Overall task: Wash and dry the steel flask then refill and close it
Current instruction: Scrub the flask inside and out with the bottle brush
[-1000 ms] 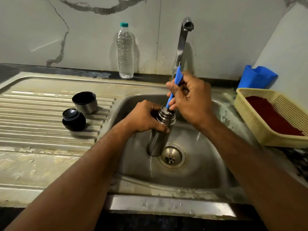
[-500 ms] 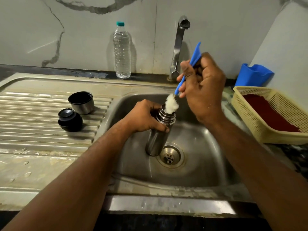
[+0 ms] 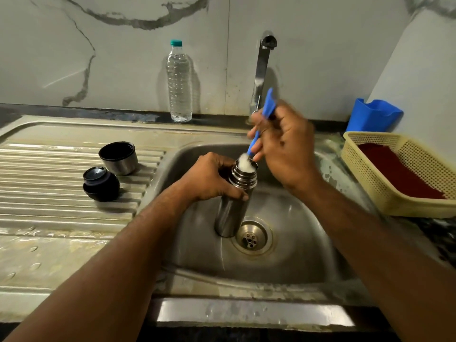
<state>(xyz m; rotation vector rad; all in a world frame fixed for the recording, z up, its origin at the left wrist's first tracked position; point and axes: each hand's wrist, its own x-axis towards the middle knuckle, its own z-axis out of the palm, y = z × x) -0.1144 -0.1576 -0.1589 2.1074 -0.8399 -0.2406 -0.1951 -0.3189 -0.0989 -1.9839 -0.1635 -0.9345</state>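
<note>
The tall cylindrical steel flask (image 3: 232,206) stands in the stainless steel sink basin (image 3: 291,245), tilted a little to the right, its base just left of the round drain (image 3: 251,239). The left hand (image 3: 212,177) has its grip wrapped round the upper body of the flask, just below the ribbed neck — thumb across the front, fingers hidden behind. The right hand (image 3: 283,146) has its grip curled tightly round the blue plastic handle of a bottle brush (image 3: 261,127); the white bristle head sits in the open mouth of the flask, partly sunk in, and the handle slants up and to the right past the fingers. This hand and the handle are somewhat blurred.

On the ribbed draining board (image 3: 61,174) to the left lie the flask's parts, well apart from the flask: a steel cup-shaped cap with a dark inside (image 3: 118,157), mouth up, and just in front of it a dark round stopper (image 3: 101,183).

Behind the basin rises the steel tap (image 3: 262,70), and to its left a clear plastic water bottle with a green cap (image 3: 179,82) stands against the marbled wall. On the right of the desk sits a yellow perforated plastic basket (image 3: 404,206) holding something dark red — behind it, a blue plastic container (image 3: 375,114).
</note>
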